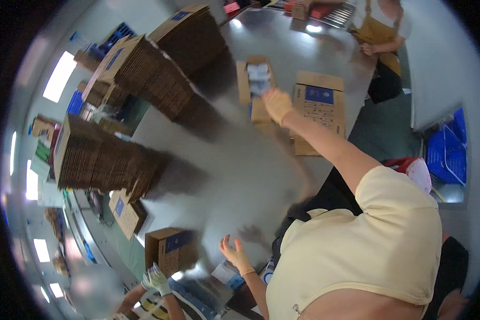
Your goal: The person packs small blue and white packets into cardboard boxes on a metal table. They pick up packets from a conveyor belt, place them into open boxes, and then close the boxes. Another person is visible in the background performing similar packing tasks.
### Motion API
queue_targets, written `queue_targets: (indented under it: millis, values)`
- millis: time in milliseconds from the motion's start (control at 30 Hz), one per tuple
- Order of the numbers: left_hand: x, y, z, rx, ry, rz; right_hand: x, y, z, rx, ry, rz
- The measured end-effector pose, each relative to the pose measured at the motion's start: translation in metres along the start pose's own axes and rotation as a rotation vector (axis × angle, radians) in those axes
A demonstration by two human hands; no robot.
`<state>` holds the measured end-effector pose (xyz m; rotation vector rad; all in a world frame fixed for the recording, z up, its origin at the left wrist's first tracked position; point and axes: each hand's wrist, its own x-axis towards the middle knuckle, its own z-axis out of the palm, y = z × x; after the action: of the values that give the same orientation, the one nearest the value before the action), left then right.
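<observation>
My right hand [277, 106], in a pale yellow glove, reaches across the metal table to the near right side of a small open carton [243, 85]. Its fingers are curled closed, and I cannot make out what is in them. White packets [258, 77] lie inside that carton. Beside it, to the right, is a larger brown carton [320, 120] with a blue panel and its far flap folded out. My left hand [236, 256] hovers near the table's near edge, fingers apart and nothing in them. A white and blue packet [228, 275] lies close to it.
Stacks of flattened cartons [149, 77] line the table's left side. At the lower left, a co-worker's gloved hands [157, 280] are at an open box [168, 253]. Another person in a mustard apron [378, 29] stands far right, near a roller rack [338, 15]. Blue baskets [445, 152] sit at right.
</observation>
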<state>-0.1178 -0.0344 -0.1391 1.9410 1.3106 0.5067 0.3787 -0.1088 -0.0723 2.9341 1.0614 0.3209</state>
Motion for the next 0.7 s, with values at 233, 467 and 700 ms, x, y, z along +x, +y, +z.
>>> queue_targets:
  millis: [233, 467, 700]
  values:
    - [0.032, 0.064, 0.1, -0.134, -0.37, 0.186, -0.079, 0.152, -0.035, 0.14, -0.067, 0.465]
    - [0.106, 0.208, 0.247, -0.146, -0.906, 0.36, -0.198, 0.101, -0.004, 0.49, -0.451, 0.903]
    - [0.073, 0.236, 0.276, 0.047, -1.041, 0.437, -0.219, 0.114, 0.013, 0.464, -0.371, 0.974]
